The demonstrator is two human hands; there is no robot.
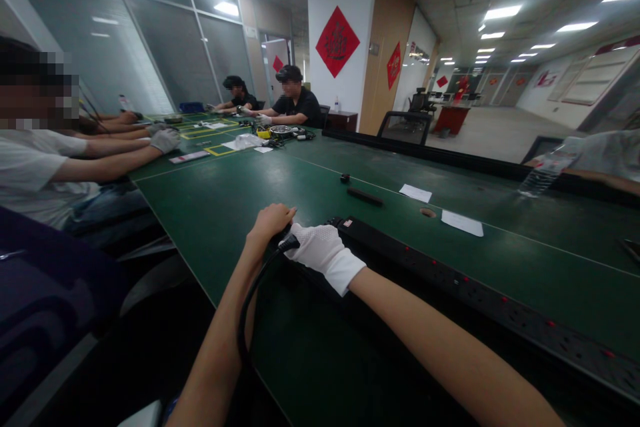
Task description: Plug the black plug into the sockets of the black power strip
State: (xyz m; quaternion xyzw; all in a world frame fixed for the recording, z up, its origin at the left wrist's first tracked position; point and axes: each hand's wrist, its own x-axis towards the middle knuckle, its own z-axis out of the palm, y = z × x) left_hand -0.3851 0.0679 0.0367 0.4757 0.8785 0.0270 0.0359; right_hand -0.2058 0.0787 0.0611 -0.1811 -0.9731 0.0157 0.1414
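Note:
My left hand is bare and closed, its fingers curled over a dark thing mostly hidden behind them. Right beside it, my right hand wears a white knit glove with a dotted surface and is closed too. The thick end of a black power cord sits at the gloved fingers, and the cord loops down along my left forearm. Behind the glove starts a long black power strip with small red lights, lying along the green table. What lies under my right wrist is too dark to make out.
Ahead lie a small black block, a black bar and white paper slips. A clear bottle stands at the right. Several people sit around the table; one at the left wears grey gloves. Cables and a bowl lie farther back.

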